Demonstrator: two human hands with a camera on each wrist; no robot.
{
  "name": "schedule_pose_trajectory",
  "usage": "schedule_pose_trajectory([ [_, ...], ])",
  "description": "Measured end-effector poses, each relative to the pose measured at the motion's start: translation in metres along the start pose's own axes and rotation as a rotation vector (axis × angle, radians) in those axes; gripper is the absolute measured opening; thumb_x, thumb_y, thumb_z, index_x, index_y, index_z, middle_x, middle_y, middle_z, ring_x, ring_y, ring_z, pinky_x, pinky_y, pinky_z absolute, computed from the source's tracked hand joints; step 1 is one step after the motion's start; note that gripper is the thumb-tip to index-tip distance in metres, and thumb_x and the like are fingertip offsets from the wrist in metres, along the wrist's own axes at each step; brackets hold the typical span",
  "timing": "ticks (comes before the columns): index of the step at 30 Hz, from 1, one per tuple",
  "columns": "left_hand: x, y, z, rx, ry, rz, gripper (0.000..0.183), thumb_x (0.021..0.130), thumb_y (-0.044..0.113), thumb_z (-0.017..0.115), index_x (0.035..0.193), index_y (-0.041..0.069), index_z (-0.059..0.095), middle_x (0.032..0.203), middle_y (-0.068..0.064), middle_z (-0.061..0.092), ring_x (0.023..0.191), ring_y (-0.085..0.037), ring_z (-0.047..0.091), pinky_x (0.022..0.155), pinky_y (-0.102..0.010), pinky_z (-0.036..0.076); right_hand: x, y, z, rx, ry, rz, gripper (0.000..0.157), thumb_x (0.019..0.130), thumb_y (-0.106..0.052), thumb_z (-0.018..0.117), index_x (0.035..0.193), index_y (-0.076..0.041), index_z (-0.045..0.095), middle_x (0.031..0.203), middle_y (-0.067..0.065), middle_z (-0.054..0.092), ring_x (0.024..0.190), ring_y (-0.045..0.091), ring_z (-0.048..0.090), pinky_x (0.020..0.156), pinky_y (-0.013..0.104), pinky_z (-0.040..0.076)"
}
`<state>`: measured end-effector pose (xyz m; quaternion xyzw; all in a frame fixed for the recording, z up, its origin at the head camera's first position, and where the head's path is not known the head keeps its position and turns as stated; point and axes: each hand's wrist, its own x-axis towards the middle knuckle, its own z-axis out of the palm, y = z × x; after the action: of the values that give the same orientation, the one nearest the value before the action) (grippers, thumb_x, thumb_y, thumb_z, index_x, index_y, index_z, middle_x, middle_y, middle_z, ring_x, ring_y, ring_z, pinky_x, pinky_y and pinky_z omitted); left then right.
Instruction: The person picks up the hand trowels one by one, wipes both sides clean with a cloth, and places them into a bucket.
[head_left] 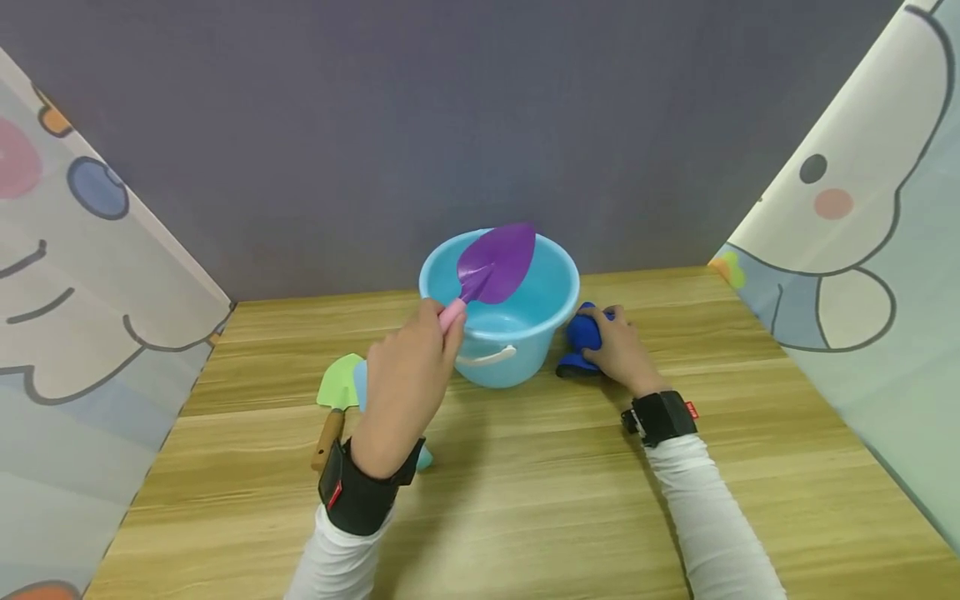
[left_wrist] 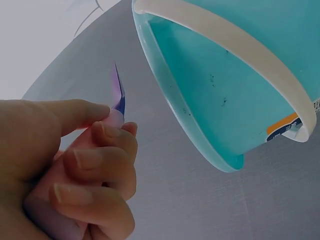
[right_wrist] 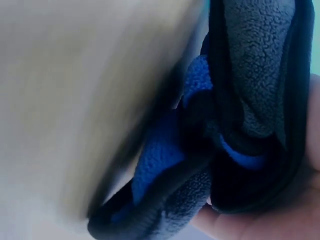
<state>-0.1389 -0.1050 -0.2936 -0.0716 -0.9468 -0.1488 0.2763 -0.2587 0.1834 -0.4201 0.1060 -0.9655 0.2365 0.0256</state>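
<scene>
My left hand point(head_left: 405, 367) grips the pink handle of a hand trowel point(head_left: 510, 258), its purple blade raised over the mouth of a light blue bucket point(head_left: 528, 354). In the left wrist view, fingers and thumb wrap round that handle, beside the bucket point(left_wrist: 200, 90). To the right of the bucket, my right hand point(head_left: 626, 354) holds a bunched blue cloth point(head_left: 583, 333) low at the table. Up close in the right wrist view, the cloth point(right_wrist: 260, 65) shows fuzzy blue and grey sides with black edging; part of the hand is hidden behind it.
Left of the bucket lies a small trowel point(head_left: 339, 383) with a green blade and wooden handle. A light blue object point(head_left: 361, 385) beside it is mostly hidden by my left hand. Behind the wooden table point(head_left: 540, 500) stands a dark grey wall point(head_left: 450, 125); printed panels flank both sides.
</scene>
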Motion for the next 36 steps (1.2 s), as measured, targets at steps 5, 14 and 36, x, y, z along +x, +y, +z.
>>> schedule_pose_trajectory([
  [5,0.002,0.000,-0.001,-0.003,0.002,0.009,0.038,0.098,0.036,0.054,0.080,0.002,0.059,0.052,-0.006,0.047,0.038,-0.022,0.045,0.034,-0.029,0.027,0.003,0.003,-0.011,0.026,0.012,-0.011,0.068,0.085,-0.015,0.070,0.145,-0.007,0.039,0.139,0.041,0.031,0.112,0.065,0.042,0.085,0.077,0.045],
  [14,0.005,-0.001,-0.003,-0.035,-0.003,-0.032,0.037,0.095,0.038,0.057,0.099,0.002,0.065,0.061,-0.008,0.062,0.043,-0.024,0.054,0.035,-0.036,0.039,0.000,-0.013,-0.052,0.048,0.290,-0.044,0.068,0.080,-0.010,0.072,0.143,-0.011,0.044,0.138,0.038,0.034,0.118,0.062,0.040,0.088,0.078,0.041],
  [36,0.001,0.001,0.004,0.017,0.024,0.003,0.040,0.096,0.038,0.055,0.074,0.004,0.058,0.052,-0.003,0.043,0.037,-0.020,0.042,0.034,-0.028,0.025,-0.043,-0.103,-0.099,0.339,0.822,-0.403,0.060,0.077,-0.008,0.071,0.134,-0.016,0.055,0.138,0.028,0.037,0.130,0.036,0.038,0.101,0.068,0.039],
])
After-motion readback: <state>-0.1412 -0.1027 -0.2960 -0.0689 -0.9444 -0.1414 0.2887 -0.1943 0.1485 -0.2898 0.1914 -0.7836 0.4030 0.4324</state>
